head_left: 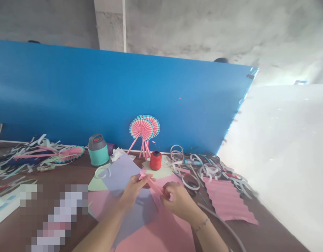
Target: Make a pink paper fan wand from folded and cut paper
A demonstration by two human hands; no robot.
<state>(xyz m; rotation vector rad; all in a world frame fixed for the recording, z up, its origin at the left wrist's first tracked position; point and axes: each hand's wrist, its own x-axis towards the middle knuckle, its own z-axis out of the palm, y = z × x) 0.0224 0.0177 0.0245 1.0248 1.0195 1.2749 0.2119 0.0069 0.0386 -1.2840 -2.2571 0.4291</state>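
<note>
A narrow folded strip of pink paper (156,187) stretches between my two hands above the table. My left hand (137,185) is closed on its far end, where a bit of blue and white edge shows. Nearer to me, the fingers of my right hand (175,196) pinch the other end. Beneath them lie overlapping sheets: a lavender sheet (121,175), a pink sheet (161,232) and a pale green sheet (94,184). Just beyond my hands stands a spool of red thread (155,161).
Round pleated pink fans (141,128) lean against the blue partition (103,87). A teal and grey container (98,150) stands to their left. Paper strips and rings (210,169) are heaped at right, near a pleated pink sheet (229,201). More strips and a fan (69,154) lie left.
</note>
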